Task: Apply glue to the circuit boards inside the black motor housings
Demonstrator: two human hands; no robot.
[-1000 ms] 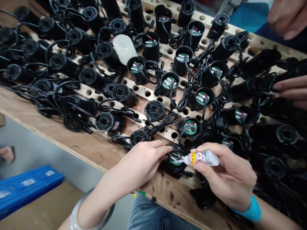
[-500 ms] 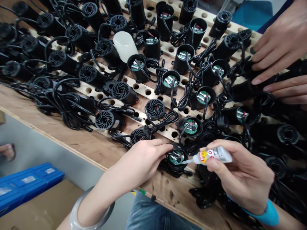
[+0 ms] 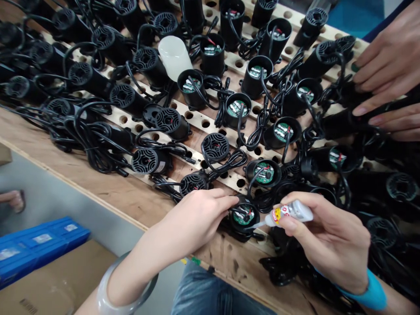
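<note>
Glue step underway: right hand [image 3: 331,245] clamps glue tube [image 3: 292,213], nozzle at black housing [image 3: 244,216]; left hand [image 3: 197,216] pinches housing rim. Next, probably steady squeeze.

Layout: housings in rows on a drilled rack, hands at the near edge.

Rack [image 3: 210,117] lies on the surface [image 3: 108,192] and runs from far left to right. Open housing [image 3: 244,215] sits at the near edge, between left hand [image 3: 193,216] on its left and right hand [image 3: 328,238] on its right. Glue tube [image 3: 290,213] is in the right hand, nozzle tip reaching into the housing. Capped housings [image 3: 144,161] lie on their sides left of centre, cables [image 3: 95,148] tangled among them. Uncapped housings [image 3: 238,107] stand upright behind and to the right. Bottle [image 3: 173,56] lies far behind, among the units. Another person's hands [image 3: 387,74] rest on units at far right. Crate [image 3: 36,245] sits below the surface edge, near left.
</note>
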